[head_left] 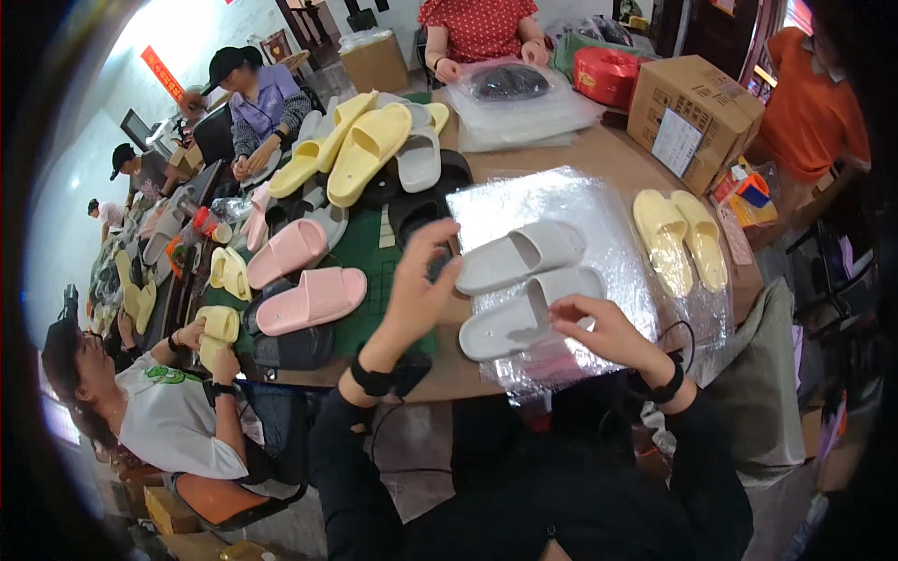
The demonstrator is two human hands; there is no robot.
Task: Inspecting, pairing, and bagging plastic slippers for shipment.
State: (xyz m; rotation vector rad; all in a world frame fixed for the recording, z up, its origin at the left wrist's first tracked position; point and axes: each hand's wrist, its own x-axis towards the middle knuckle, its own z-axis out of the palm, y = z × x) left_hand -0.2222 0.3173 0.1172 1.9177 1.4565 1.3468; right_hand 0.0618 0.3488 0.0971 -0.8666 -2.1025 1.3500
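Note:
Two light grey slide slippers lie side by side on a stack of shiny clear plastic bags, the far slipper [519, 256] and the near slipper [510, 323], toes to the right. My left hand [419, 288] is raised just left of their heels, fingers apart, holding nothing. Over the strap of the near slipper is my right hand [606, 329], its fingers loosely bent and apart; whether the fingertips touch the strap I cannot tell. The stack of plastic bags [622, 238] reaches past the slippers at the back and right.
Right of the stack, a yellow slipper pair [681, 241] lies in clear plastic. Pink slippers [311, 299] and piled yellow slippers [369, 152] cover the left side. A cardboard box [694, 117] and red ribbon roll [605, 77] stand at the back. Co-workers sit left and opposite.

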